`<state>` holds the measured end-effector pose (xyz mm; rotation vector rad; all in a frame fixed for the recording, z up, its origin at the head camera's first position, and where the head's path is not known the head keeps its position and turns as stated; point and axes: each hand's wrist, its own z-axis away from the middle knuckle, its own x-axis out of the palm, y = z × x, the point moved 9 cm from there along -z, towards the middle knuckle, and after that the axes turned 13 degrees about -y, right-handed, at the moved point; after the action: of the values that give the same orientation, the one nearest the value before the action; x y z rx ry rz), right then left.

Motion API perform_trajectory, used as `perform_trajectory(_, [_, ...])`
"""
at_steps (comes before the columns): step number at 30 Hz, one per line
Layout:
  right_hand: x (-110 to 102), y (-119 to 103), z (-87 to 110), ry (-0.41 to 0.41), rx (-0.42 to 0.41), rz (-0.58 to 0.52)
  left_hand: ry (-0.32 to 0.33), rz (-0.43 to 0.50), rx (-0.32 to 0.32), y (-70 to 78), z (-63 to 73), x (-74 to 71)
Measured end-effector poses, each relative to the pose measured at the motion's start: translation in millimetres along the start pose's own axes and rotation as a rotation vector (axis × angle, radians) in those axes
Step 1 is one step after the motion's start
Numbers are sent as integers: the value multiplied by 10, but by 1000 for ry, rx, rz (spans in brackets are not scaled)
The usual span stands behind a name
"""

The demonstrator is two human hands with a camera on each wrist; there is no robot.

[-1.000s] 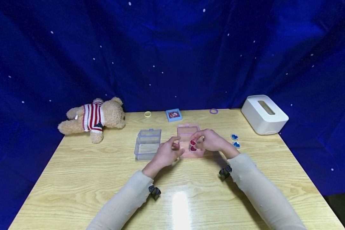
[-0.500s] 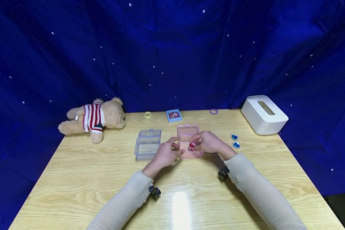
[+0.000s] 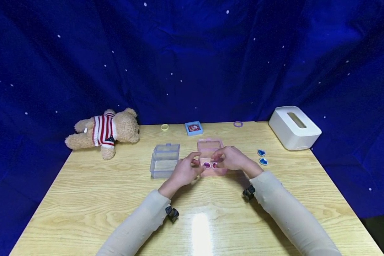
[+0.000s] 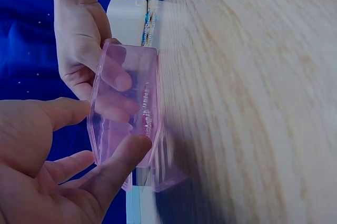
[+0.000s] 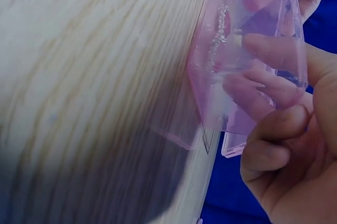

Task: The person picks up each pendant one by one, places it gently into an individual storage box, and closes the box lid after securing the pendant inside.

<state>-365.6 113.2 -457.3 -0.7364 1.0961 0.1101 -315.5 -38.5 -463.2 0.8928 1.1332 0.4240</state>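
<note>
A see-through pink box stands with its lid raised in the middle of the table. Two red gem pieces with sparkling silver rims lie side by side inside: the left red gem and the right red gem, partly covered by the right hand. My left hand holds the box's left end, thumb at the front wall and fingers farther back. My right hand reaches into the box from the right. In the right wrist view its fingers are spread above the red gems, pinching nothing.
Left of it stands an open clear bluish box. Two blue gems lie at right near a white tissue box. Behind are a yellow ring, a small blue tray and a purple ring. A teddy bear lies far left.
The right hand has lowered the two red gems into the pink box and let them go; they now lie apart on its floor. The left hand has stayed in place.
</note>
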Motion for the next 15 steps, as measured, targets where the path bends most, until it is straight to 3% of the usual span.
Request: perform_trajectory(15, [-147, -1, 115, 28, -52, -147, -4, -4, 18, 37, 24, -9])
